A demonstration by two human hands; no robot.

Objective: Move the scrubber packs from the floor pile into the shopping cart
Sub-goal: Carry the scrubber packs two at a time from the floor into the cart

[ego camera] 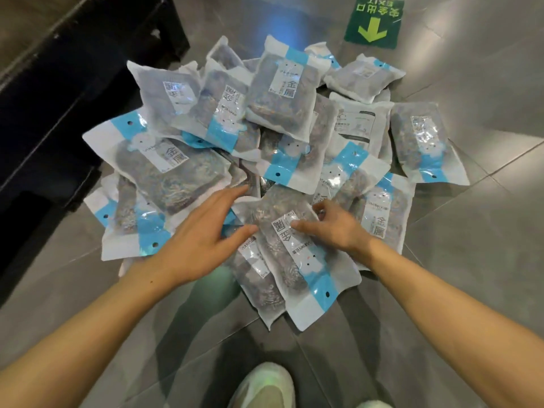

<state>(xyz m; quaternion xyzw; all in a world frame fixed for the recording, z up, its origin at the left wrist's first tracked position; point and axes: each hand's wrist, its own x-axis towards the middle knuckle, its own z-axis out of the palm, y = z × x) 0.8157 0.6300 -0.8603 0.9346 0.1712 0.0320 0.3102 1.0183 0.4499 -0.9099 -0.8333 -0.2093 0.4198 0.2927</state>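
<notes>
The left hand (203, 234), fingers spread, and the right hand (326, 223), fingers curled, flank the nearest translucent blue-banded plastic scrubber pack (297, 248) at 6 o'clock of the floor pile (265, 136), apparently to lift it. No cart visible.

Grey tiled floor (485, 260) with thin grout lines and a glossy, reflective finish. A pile of scrubber packs (265, 160) lies on it, the white-and-blue bags overlapping at many angles; the outermost pack (426, 142) lies flat at the right edge. A green floor sticker (374, 22) bearing a yellow-green arrow sits beyond the pile. A pale shoe (262, 387) stands on the tiles at the near edge.
</notes>
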